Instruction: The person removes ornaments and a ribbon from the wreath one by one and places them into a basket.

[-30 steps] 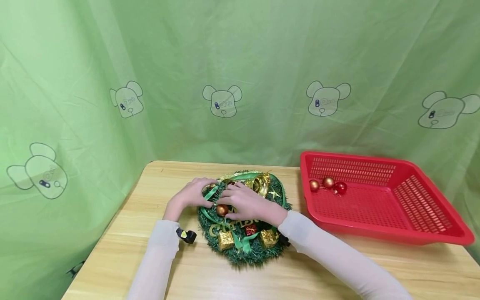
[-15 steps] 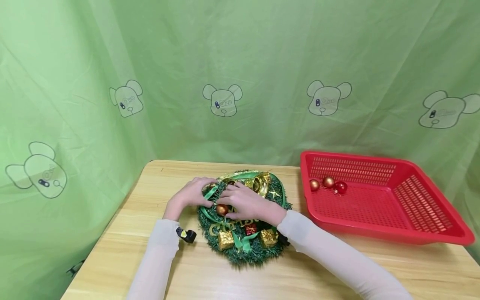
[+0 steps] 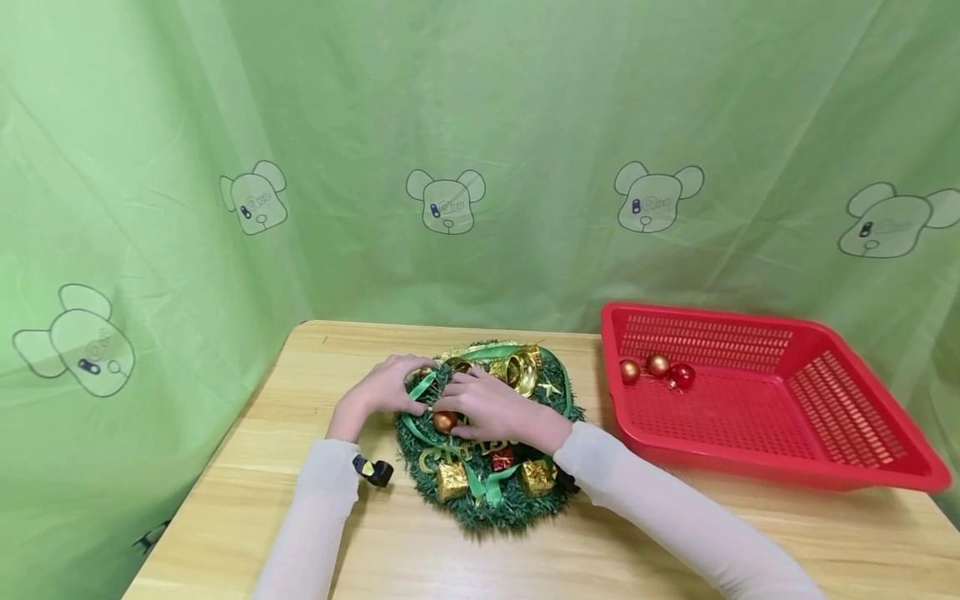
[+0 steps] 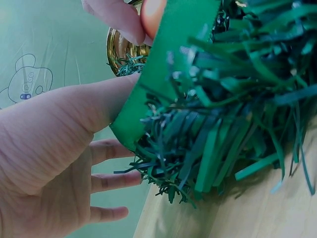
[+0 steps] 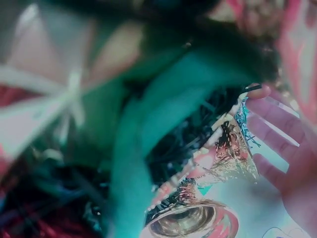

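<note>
A green tinsel Christmas wreath (image 3: pixel 491 515) lies on the table, with green ribbon, gold lettering, gold bells (image 3: pixel 522 372) and small wrapped gift boxes (image 3: pixel 452 481). At its left edge my left hand (image 3: pixel 385 387) holds the wreath; the left wrist view shows the thumb behind a green ribbon (image 4: pixel 171 59) and the other fingers by the tinsel's edge. My right hand (image 3: pixel 498 408) reaches over the wreath's middle and pinches a copper-coloured ball ornament (image 3: pixel 444 422) between thumb and fingers. The ball's top lies close to the left thumb.
A red plastic basket (image 3: pixel 750 467) stands to the right, with two copper-coloured balls (image 3: pixel 657 364) and a red ball (image 3: pixel 681 376) in its left back corner. A green curtain (image 3: pixel 525 267) hangs behind the wooden table (image 3: pixel 247 492). Black bands (image 3: pixel 372 471) sit at the wrists.
Both hands stay in place at the wreath. The copper-coloured ball shifts only very slightly under the right fingers.
</note>
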